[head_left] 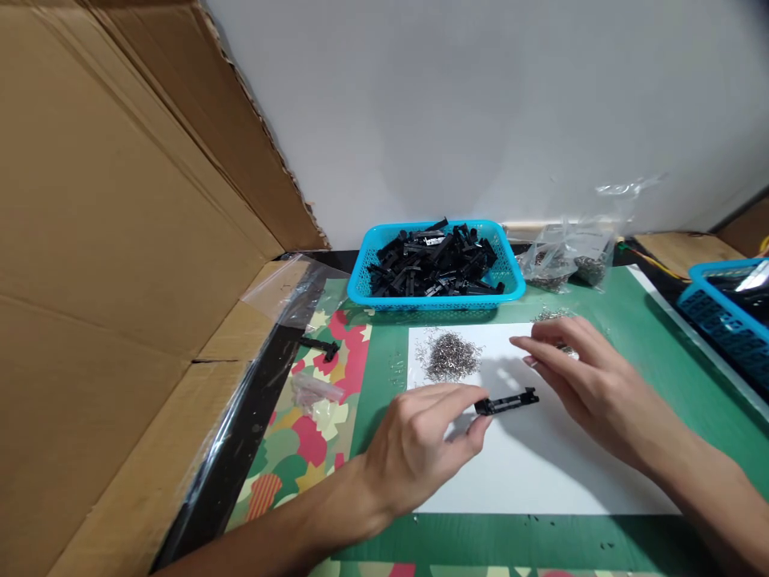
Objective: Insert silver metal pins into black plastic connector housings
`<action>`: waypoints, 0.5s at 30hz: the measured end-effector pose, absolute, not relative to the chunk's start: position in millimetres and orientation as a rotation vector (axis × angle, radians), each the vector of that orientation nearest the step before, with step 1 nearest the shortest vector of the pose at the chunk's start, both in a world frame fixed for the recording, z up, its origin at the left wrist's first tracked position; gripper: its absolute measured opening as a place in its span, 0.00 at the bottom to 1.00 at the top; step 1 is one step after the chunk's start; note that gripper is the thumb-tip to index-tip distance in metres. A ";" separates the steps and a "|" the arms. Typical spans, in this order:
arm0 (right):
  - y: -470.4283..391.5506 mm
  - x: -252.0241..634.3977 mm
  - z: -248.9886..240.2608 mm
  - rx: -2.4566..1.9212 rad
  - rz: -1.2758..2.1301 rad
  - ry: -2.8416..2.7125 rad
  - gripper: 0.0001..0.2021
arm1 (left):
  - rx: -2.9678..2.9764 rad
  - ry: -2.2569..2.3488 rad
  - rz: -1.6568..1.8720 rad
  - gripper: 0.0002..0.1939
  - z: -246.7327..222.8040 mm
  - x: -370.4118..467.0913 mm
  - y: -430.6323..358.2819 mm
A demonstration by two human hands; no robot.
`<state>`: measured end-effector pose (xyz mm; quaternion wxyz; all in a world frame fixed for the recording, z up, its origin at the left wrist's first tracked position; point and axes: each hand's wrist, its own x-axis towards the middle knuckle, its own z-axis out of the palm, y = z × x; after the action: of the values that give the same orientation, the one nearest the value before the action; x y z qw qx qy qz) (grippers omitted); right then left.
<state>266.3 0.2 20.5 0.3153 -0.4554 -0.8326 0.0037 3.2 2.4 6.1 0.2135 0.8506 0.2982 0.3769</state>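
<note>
My left hand (429, 429) pinches one end of a narrow black plastic part (509, 401) between thumb and fingers. The part, slotted along its length, is held above a white sheet of paper (541, 481) and points to the right. Beyond its free end is my right hand (580, 369), raised over the paper with its fingers bent and the index finger reaching left. A bit of something silvery shows between those fingers, too small to name. A heap of tiny metal pieces (452, 357) lies on the paper behind my left hand.
At the back stands a blue basket (436, 303) full of black plastic parts. Clear bags (549, 268) of small metal pieces lie beside it, and another blue basket (724, 316) is at the right. Cardboard (120, 240) walls the left side, near a loose black part (320, 347).
</note>
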 end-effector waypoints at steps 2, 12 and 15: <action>1.6 266.9 19.1 -1.151 -0.245 -2.273 0.09 | 2.468 0.796 1.065 0.10 3.7 5.0 1.9; -14.7 229.9 13.5 -1.291 0.567 -1.660 0.19 | 2.684 0.695 0.875 0.06 -1.2 8.7 2.4; -16.9 219.8 10.3 -1.262 0.835 -1.586 0.21 | 2.733 0.682 0.870 0.05 -2.0 8.8 2.8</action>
<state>219.8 -16.9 10.3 0.4569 -0.5119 -0.6436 0.3389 8.8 2.8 -2.0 0.0966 0.9226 0.2304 0.2938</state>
